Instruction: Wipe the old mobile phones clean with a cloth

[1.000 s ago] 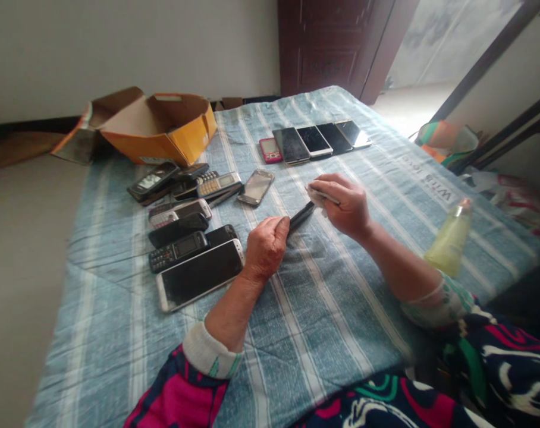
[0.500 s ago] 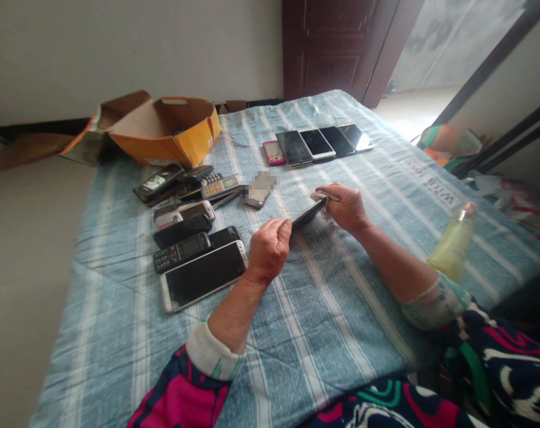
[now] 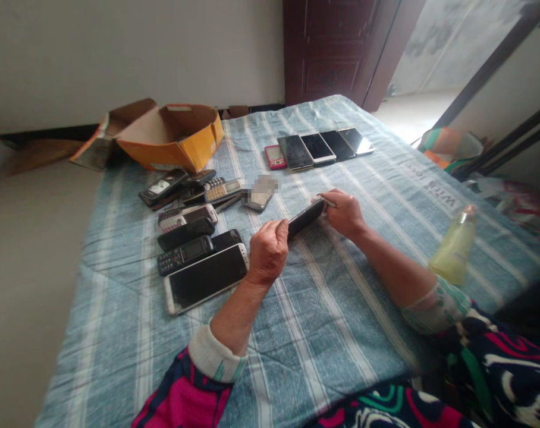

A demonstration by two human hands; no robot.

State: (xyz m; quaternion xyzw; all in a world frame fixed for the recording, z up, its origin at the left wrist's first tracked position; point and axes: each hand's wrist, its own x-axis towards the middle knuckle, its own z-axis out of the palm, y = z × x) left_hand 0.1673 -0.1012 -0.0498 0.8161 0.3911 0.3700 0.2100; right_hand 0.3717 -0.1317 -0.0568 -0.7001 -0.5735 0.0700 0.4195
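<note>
My left hand (image 3: 268,249) grips the near end of a dark smartphone (image 3: 306,220), which is tilted above the striped cloth. At the phone's far end, my right hand (image 3: 344,213) is closed around a pale wiping cloth (image 3: 319,200) pressed to its edge; most of the cloth is hidden by the fingers. Just left of my left hand lies a large white-framed smartphone (image 3: 207,278), with a black keypad phone (image 3: 185,255) beside it. A worn grey phone (image 3: 261,197) rests on the tablecloth beyond my hands.
Several old phones (image 3: 223,190) are piled at the left, before an open yellow cardboard box (image 3: 176,151). A row of smartphones (image 3: 318,147) and a pink phone (image 3: 276,157) lie at the back. A yellowish spray bottle (image 3: 455,246) is on the right of the striped tablecloth (image 3: 341,309).
The held smartphone has turned so more of its dark face shows. My right hand has shifted slightly down and left along its far end; the camera view has moved a little.
</note>
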